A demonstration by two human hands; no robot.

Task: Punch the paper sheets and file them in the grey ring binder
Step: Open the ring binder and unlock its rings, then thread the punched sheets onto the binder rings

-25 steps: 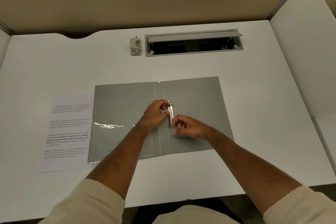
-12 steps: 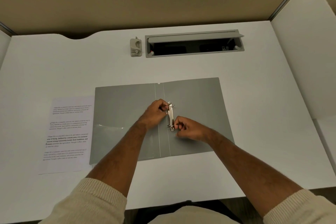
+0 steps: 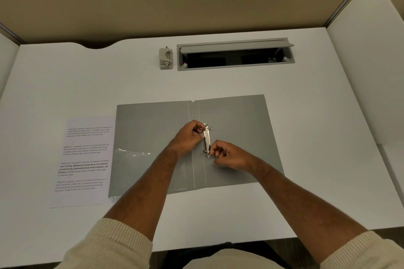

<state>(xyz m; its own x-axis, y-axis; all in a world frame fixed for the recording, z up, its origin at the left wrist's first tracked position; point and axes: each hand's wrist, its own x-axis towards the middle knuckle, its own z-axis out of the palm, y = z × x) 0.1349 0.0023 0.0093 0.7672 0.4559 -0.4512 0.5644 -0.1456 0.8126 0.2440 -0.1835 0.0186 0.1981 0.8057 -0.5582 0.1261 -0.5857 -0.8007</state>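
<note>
Two cream knitted sleeves (image 3: 122, 244) enter from six o'clock. On the flat white desk (image 3: 306, 159) the grey ring binder (image 3: 236, 120) lies open; left hand (image 3: 188, 137) pinches the far ring of its silver metal ring mechanism (image 3: 206, 138), right hand (image 3: 229, 156) pinches the near ring. At nine o'clock, touching the binder, lie white printed paper sheets (image 3: 85, 159). At twelve o'clock sits a small beige hole punch (image 3: 166, 58), beside a grey cable tray (image 3: 236, 55).

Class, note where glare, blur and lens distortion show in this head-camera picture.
Head view: glare streaks the grey ring binder's left cover; the paper sheets' print is too blurred to read fully; wide-angle distortion bows the white desk's edges; lighting is soft, shadows faint.
</note>
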